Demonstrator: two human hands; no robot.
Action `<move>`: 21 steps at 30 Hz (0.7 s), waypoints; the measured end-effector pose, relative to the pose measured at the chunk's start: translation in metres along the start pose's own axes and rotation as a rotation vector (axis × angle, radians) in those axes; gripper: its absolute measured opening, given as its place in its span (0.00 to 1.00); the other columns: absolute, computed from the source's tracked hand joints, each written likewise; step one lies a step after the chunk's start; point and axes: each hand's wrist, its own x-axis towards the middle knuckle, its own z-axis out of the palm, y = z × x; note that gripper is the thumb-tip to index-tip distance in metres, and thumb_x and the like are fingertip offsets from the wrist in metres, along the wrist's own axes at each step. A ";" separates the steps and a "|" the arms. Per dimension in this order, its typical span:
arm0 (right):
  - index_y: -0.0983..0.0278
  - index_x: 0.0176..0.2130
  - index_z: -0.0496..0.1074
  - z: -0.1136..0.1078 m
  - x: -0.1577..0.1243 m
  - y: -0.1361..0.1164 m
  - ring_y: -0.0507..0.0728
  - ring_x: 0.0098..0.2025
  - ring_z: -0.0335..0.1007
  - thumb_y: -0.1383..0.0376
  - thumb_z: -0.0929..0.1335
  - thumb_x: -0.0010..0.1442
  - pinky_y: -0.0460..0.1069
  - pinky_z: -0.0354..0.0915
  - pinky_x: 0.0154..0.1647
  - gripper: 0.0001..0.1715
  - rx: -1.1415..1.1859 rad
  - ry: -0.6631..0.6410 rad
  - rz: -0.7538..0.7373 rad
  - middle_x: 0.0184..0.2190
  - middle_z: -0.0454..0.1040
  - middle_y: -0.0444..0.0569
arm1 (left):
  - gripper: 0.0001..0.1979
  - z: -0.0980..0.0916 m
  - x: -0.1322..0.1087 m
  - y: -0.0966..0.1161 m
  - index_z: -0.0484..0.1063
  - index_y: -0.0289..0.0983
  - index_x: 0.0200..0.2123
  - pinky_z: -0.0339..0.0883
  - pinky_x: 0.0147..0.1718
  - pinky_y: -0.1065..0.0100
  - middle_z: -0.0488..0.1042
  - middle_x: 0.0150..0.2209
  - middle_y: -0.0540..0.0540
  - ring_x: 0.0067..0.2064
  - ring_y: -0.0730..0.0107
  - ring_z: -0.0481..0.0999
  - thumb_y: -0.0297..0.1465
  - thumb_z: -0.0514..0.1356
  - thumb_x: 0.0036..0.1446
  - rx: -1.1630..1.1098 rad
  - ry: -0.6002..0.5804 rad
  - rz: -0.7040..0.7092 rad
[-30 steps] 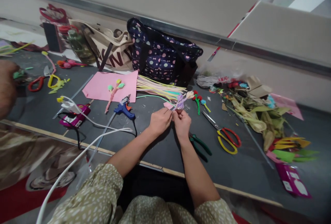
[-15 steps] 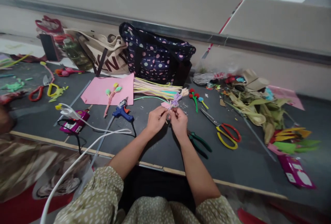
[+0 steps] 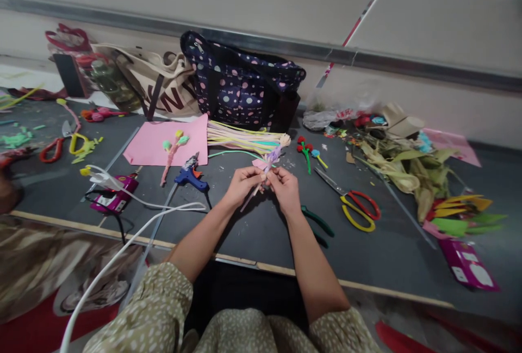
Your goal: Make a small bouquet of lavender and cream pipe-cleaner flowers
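My left hand (image 3: 241,183) and my right hand (image 3: 285,188) meet at the middle of the dark table (image 3: 253,233), both pinched on the thin stem of a small craft flower (image 3: 272,155) with purple and pale petals. The stem slants down to the left below my fingers. A blue glue gun (image 3: 190,175) lies just left of my left hand. Green-handled pliers (image 3: 317,223) lie beside my right wrist. Scissors with red and yellow handles (image 3: 355,206) rest further right.
A pink sheet (image 3: 157,141) with a small flower stem, a bundle of pale strips (image 3: 244,138), a dotted navy bag (image 3: 240,84) and a beige tote (image 3: 163,86) sit behind. Dried husks and coloured leaf cutouts (image 3: 411,171) pile at right. White cables (image 3: 134,217) cross the left.
The flower's stem has been drawn out and now shows below my fingers, slanting down-left. My hands shifted slightly nearer. The other person's arm at far left has withdrawn.
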 end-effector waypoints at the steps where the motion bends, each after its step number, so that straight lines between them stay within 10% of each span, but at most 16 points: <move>1: 0.64 0.33 0.71 0.001 0.000 0.000 0.46 0.17 0.54 0.56 0.70 0.54 0.43 0.52 0.19 0.13 0.061 -0.003 0.039 0.19 0.68 0.39 | 0.14 0.000 0.000 0.000 0.76 0.31 0.30 0.69 0.27 0.70 0.77 0.28 0.45 0.24 0.74 0.73 0.37 0.68 0.47 -0.016 -0.004 -0.010; 16: 0.63 0.30 0.68 0.007 -0.003 -0.005 0.48 0.18 0.62 0.57 0.72 0.50 0.43 0.59 0.18 0.14 0.246 -0.001 0.132 0.17 0.66 0.37 | 0.17 -0.005 0.006 -0.008 0.72 0.31 0.27 0.72 0.26 0.70 0.75 0.25 0.47 0.20 0.79 0.69 0.37 0.72 0.42 -0.210 -0.097 -0.241; 21: 0.64 0.30 0.68 0.005 0.001 0.007 0.47 0.20 0.62 0.57 0.71 0.51 0.43 0.59 0.21 0.14 0.177 0.073 0.091 0.18 0.67 0.38 | 0.17 0.000 0.005 -0.007 0.73 0.32 0.31 0.69 0.26 0.71 0.75 0.27 0.47 0.22 0.78 0.70 0.39 0.70 0.45 -0.020 0.006 -0.129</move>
